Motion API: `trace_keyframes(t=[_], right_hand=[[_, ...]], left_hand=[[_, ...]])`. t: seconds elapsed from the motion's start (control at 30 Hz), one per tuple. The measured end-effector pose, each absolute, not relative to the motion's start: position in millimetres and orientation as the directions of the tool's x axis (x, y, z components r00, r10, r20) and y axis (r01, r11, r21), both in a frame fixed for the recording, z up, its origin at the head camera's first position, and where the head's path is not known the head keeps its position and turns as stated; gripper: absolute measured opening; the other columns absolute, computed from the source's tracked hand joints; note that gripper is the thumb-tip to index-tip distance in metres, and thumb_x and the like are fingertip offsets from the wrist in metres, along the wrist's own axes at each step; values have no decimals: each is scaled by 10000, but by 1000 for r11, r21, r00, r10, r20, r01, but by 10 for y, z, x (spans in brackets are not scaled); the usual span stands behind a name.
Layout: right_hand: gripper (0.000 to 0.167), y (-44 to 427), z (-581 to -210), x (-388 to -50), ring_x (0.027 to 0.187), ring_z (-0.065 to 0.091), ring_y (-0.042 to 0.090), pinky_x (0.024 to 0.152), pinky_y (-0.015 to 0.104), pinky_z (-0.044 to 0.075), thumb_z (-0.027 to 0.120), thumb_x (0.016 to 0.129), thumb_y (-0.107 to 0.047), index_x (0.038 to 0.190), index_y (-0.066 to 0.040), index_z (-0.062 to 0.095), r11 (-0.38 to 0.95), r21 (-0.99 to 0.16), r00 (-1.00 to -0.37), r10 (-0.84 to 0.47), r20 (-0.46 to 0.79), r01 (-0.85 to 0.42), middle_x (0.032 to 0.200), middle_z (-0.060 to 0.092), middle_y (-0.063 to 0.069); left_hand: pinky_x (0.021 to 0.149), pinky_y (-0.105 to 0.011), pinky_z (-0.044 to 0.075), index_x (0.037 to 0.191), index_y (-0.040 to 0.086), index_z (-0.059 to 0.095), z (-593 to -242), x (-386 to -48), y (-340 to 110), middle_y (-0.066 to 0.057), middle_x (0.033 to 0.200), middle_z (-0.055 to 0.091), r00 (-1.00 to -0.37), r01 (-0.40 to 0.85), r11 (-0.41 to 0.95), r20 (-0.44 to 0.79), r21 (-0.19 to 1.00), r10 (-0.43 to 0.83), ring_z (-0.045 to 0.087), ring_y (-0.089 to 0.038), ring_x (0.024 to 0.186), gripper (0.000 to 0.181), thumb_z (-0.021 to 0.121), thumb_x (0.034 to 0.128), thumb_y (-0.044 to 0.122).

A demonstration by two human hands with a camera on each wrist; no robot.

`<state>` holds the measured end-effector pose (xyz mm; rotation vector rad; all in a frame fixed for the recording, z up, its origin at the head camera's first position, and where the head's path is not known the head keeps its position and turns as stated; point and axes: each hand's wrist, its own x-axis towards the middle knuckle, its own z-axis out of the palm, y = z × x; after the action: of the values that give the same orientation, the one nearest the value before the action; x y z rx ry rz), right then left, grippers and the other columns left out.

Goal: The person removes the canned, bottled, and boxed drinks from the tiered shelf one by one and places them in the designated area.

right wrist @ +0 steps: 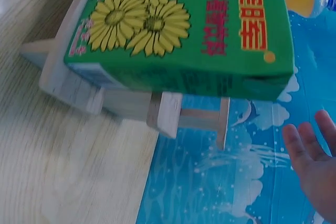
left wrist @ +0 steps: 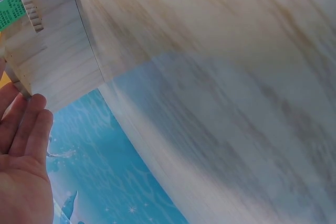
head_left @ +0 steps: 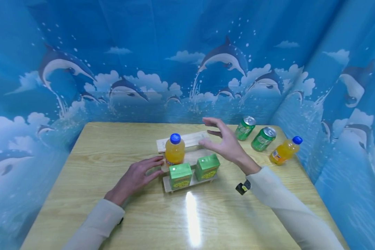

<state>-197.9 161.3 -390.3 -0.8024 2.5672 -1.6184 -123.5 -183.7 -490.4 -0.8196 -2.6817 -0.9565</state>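
Observation:
A tiered wooden rack point(head_left: 192, 139) stands mid-table. On its lowest step are two green cartons point(head_left: 180, 176), point(right wrist: 184, 30); an orange bottle with a blue cap point(head_left: 175, 151) stands on the step behind the left carton. My left hand point(head_left: 137, 177) is at the rack's left end, fingers extended; in the left wrist view the fingertips of that hand point(left wrist: 23, 145) are at the rack's edge, and contact is hard to tell. Over the rack's right side my right hand point(head_left: 226, 142) hovers with thumb and fingers apart, holding nothing; the right wrist view shows this hand point(right wrist: 317, 166) beyond a carton.
Two green cans point(head_left: 245, 128), point(head_left: 263, 139) stand at the table's back right, with another orange bottle point(head_left: 285, 150) closer to the right edge. A blue dolphin-print curtain point(head_left: 162, 62) surrounds the wooden table point(head_left: 97, 149) behind and at the sides.

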Motion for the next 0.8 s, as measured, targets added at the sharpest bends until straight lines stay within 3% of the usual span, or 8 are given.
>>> trace_keyframes(t=[0.27, 0.57, 0.8], right_hand=[[773, 1425, -3912, -1943, 1517, 495, 299, 1231, 530, 517, 848, 963, -169, 1628, -238, 461, 331, -840, -846, -474, 246, -430, 1649, 509, 88], [800, 1209, -3910, -1921, 1513, 513, 325, 1241, 527, 505, 855, 952, -234, 1639, -250, 447, 300, -847, -817, -527, 236, -438, 1633, 541, 44], [811, 1084, -3922, -1900, 1504, 527, 314, 1230, 550, 513, 853, 947, -255, 1644, -212, 442, 303, -847, -793, -573, 204, -437, 1628, 544, 113]], left_hand=[[1070, -498, 623, 1389, 83, 734, -4918, -1236, -1837, -100, 1498, 693, -831, 556, 642, 343, 527, 437, 719, -325, 1318, 470, 863, 952, 199], [1064, -493, 625, 1381, 86, 738, -4916, -1231, -1830, -103, 1494, 694, -835, 550, 648, 339, 527, 433, 722, -324, 1313, 468, 869, 944, 190], [1055, -488, 631, 1369, 74, 743, -4915, -1236, -1830, -114, 1478, 703, -825, 565, 641, 355, 520, 440, 728, -325, 1303, 459, 870, 942, 182]])
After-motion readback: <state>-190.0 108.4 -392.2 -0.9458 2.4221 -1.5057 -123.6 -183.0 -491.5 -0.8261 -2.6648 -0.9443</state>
